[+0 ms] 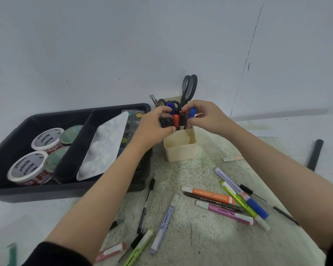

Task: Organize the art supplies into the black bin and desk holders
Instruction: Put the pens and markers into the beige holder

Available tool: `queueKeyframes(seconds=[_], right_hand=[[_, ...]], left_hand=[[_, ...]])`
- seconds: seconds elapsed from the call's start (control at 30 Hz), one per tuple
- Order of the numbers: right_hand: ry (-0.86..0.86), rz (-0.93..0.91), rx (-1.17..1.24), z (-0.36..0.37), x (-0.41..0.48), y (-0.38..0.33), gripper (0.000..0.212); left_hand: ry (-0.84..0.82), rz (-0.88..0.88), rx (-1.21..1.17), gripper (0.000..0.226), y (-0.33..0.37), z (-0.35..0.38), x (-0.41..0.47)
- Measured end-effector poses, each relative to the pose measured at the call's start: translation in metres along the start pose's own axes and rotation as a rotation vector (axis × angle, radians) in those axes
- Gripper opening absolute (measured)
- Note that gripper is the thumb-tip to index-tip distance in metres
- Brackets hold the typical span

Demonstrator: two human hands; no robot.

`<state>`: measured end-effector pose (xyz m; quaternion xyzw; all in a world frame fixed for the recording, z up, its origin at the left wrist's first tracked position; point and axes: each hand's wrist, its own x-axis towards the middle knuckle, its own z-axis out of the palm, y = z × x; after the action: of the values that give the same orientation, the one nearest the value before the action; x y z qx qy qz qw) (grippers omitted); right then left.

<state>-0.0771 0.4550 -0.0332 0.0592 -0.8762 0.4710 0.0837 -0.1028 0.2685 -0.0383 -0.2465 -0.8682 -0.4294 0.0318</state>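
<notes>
A cream desk holder [181, 148] stands against the wall beside the black bin [46, 192]. Both hands are over its rear compartment, around a bunch of markers [178, 121] with black, red and blue caps. My left hand [156, 125] grips the bunch from the left. On the right side, my right hand [204, 116] pinches a blue-capped marker [192, 113]. Scissors [188, 89] stand upright at the holder's back. Several loose markers and highlighters [225, 200] lie on the speckled mat.
The black bin holds paint tubs [46, 140], a white palette [104, 146] and a watercolour set [135, 120]. More pens [161, 225] lie near the front. A dark stick [315, 154] lies at far right. The wall is close behind.
</notes>
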Motion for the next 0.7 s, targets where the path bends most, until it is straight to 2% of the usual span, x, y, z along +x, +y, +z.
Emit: queueKeyframes(seconds=[0.17,0.37,0.43,0.57,0.7], right_hand=[[-0.005,-0.02,-0.007,0.0034,0.0024,0.0015,0.036],[-0.012,-0.045,-0.099,0.0064,0.0078,0.0023,0.027],[-0.007,-0.072,-0.117,0.0056,0.0074,0.0003,0.021],[0.031,-0.084,-0.109,0.0027,0.0058,0.0009,0.019],[0.101,-0.071,-0.036,0.0048,0.0028,0.0044,0.026]], left_hand=[[0.017,0.057,0.063,0.06,-0.0008,0.0048,0.001],[-0.045,-0.003,-0.111,0.072,0.0025,0.0052,0.0026],[-0.035,0.008,-0.057,0.067,0.0028,0.0055,0.0043],[-0.022,0.042,0.066,0.043,0.0014,0.0071,0.0063],[-0.009,0.076,0.097,0.039,-0.0015,0.0108,0.0057]])
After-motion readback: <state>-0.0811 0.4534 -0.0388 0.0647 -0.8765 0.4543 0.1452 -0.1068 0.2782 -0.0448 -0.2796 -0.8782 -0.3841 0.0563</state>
